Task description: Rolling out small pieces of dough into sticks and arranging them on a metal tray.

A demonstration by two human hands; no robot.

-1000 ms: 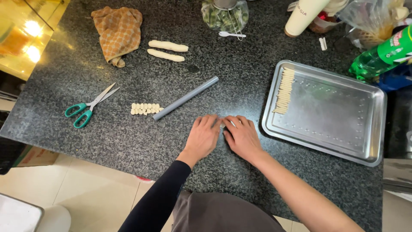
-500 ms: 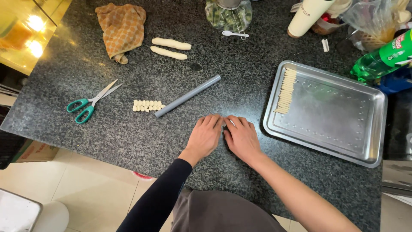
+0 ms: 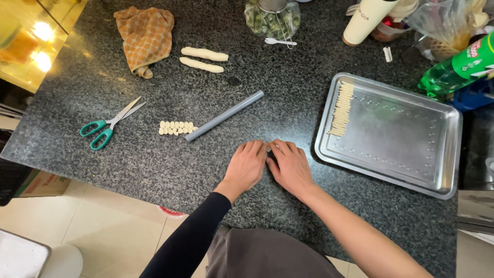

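My left hand [image 3: 248,166] and my right hand [image 3: 291,166] lie flat, palms down, side by side on the dark granite counter [image 3: 154,170], index fingers touching. A tiny pale bit shows between the fingertips; whatever lies under the palms is hidden. To the left are a grey rod [image 3: 225,116] and a row of small cut dough pieces [image 3: 177,127]. Two dough logs [image 3: 203,59] rest farther back. The metal tray [image 3: 406,154] on the right holds a column of thin dough sticks [image 3: 340,109] along its left side.
Green-handled scissors [image 3: 105,127] lie at the left, and an orange checked cloth [image 3: 145,37] is at the back left. At the back stand a glass jar [image 3: 271,16], a white spoon [image 3: 280,41], a white cup [image 3: 365,20] and a green bottle [image 3: 460,64].
Both hands have stayed pressed together on the counter, shifting only slightly. Nothing else has moved.
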